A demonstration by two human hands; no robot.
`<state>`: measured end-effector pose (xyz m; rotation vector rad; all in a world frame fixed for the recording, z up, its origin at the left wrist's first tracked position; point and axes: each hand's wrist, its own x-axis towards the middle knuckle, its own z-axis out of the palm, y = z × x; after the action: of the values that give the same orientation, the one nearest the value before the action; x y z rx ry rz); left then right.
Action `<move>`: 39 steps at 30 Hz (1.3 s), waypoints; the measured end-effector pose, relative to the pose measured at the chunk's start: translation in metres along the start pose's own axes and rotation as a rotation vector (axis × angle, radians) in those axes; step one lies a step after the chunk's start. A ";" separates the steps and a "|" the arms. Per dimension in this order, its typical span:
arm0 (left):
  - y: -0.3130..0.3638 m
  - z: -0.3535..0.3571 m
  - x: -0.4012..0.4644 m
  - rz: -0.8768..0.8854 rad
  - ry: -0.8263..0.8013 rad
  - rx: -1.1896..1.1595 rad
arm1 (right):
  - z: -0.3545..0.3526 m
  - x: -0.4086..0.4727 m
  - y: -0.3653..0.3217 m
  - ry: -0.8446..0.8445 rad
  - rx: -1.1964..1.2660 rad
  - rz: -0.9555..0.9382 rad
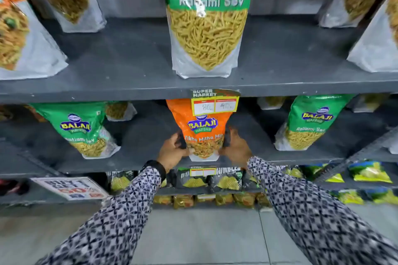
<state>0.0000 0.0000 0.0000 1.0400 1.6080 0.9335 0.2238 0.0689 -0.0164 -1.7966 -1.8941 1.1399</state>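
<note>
An orange Tikha Mitha Mix snack bag [202, 129] stands upright on the middle grey shelf [142, 163], near its front edge. My left hand [173, 151] grips the bag's lower left side, fingers curled round its edge. On the opposite side my right hand [235, 148] grips the lower right edge. Both arms wear patterned black-and-white sleeves, and a dark band sits on my left wrist. A yellow price tag [215, 105] hanging from the shelf above covers the bag's top.
Green Ratlami Sev bags stand left [84, 129] and right [310, 122] on the same shelf, and a larger one [207, 19] on the upper shelf. Orange bags flank it. Lower shelves hold dark and yellow snack packs [215, 180]. An offer sign [71, 187] hangs at lower left.
</note>
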 end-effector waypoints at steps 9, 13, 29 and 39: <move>-0.021 0.019 0.013 -0.004 0.026 0.177 | 0.009 -0.004 -0.015 0.022 0.095 -0.116; -0.030 0.012 -0.004 0.028 0.018 0.164 | 0.014 -0.024 -0.012 0.050 0.038 -0.122; -0.036 -0.032 -0.195 0.173 0.184 0.102 | 0.032 -0.178 -0.034 0.015 0.166 -0.340; 0.060 -0.083 -0.264 0.478 0.353 -0.013 | -0.019 -0.243 -0.134 0.137 0.390 -0.629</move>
<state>-0.0253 -0.2338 0.1573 1.3378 1.6590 1.5143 0.1854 -0.1398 0.1630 -0.9442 -1.8001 1.0195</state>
